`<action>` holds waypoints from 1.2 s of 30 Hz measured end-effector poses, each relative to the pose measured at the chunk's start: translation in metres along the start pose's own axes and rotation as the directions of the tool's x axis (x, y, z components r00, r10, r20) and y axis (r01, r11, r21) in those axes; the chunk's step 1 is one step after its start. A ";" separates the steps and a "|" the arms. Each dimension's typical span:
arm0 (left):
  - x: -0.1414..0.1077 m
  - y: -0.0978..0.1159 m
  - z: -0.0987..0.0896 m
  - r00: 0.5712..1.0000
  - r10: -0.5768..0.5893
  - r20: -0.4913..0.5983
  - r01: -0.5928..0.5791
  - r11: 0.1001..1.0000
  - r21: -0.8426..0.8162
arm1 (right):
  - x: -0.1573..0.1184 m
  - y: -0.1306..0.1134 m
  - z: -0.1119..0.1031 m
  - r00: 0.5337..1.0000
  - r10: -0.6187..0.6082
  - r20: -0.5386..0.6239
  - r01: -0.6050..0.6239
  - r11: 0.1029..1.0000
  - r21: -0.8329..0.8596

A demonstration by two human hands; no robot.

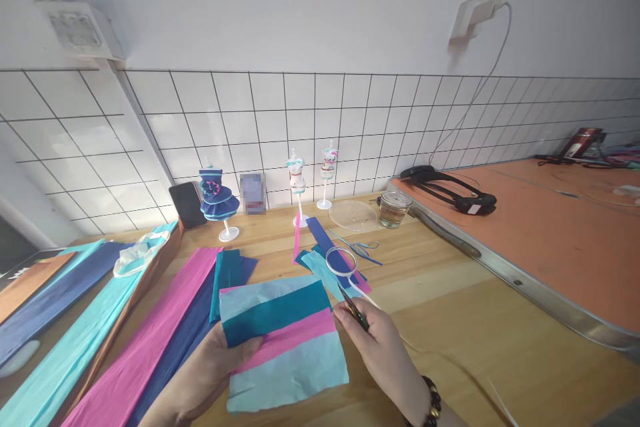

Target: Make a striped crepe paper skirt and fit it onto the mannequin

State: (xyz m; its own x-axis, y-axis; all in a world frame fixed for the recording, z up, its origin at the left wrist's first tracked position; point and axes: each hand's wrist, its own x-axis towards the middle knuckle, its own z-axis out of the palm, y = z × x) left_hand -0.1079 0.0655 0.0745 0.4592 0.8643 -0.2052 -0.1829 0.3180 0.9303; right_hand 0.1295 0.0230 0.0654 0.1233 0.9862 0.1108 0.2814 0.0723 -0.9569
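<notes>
My left hand [213, 360] grips the left edge of a striped sheet of crepe paper [287, 363], thumb on top and fingers hidden beneath. Its bands are light blue, teal, pink and light blue. In my right hand [375, 340], by the sheet's right edge, is a slim dark pointed tool [354, 309], its tip pointing up and left; its exact kind is unclear. A thin white ring [341, 261] with a narrow white tail lies just beyond that hand, over blue, teal and pink paper scraps [320, 267].
Long crepe strips [145, 333] cover the left side. Behind stand a mini dress form in a blue dress [217, 193], two white dress forms [297, 177] and a phone [188, 205]. Scissors [369, 247], a clear disc [353, 215] and a glass [394, 208] sit right; beyond is an orange surface [540, 227].
</notes>
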 end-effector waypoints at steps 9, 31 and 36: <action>0.000 0.001 -0.001 0.999 0.001 0.041 -0.003 0.999 0.043 | -0.001 -0.003 -0.003 0.998 0.053 0.036 -0.056 0.996 0.067; -0.001 0.000 -0.007 0.998 0.058 -0.016 -0.057 0.996 0.072 | -0.016 0.008 -0.001 0.960 0.152 0.233 -0.233 0.897 0.375; -0.002 0.000 -0.006 0.995 0.084 -0.052 -0.079 0.993 0.089 | -0.016 0.006 0.000 0.949 0.131 0.286 -0.248 0.870 0.426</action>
State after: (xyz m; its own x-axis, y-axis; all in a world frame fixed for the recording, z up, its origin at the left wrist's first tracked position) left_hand -0.1143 0.0663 0.0731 0.3965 0.9070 -0.1422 -0.1408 0.2131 0.9668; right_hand 0.1287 0.0076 0.0580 -0.1187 0.9882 -0.0969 -0.1913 -0.1185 -0.9743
